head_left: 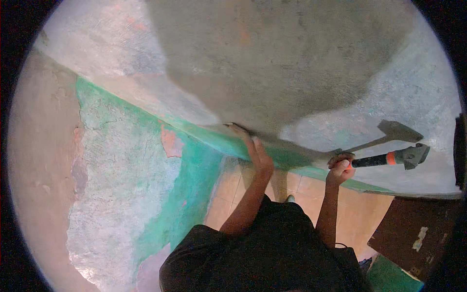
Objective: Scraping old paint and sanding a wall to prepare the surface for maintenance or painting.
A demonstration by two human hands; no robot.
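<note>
My left hand (254, 148) rests against the wall just above the green lower band, fingers stretched out and holding nothing I can see. My right hand (340, 171) is wrapped around the handle of a hammer (374, 160). The handle is black with orange bands, and the grey metal head (411, 156) points to the right, away from my body. Head and handle cast a shadow on the wall (311, 53) behind them; I cannot tell whether the head touches it. The wall is worn, pale grey and whitish.
On the left, a second wall (131, 160) meets this one at a corner, its green paint peeled to rough plaster. Tan floor tiles (360, 207) lie below. A dark brown panel (413, 233) with a torn pale patch stands at the lower right.
</note>
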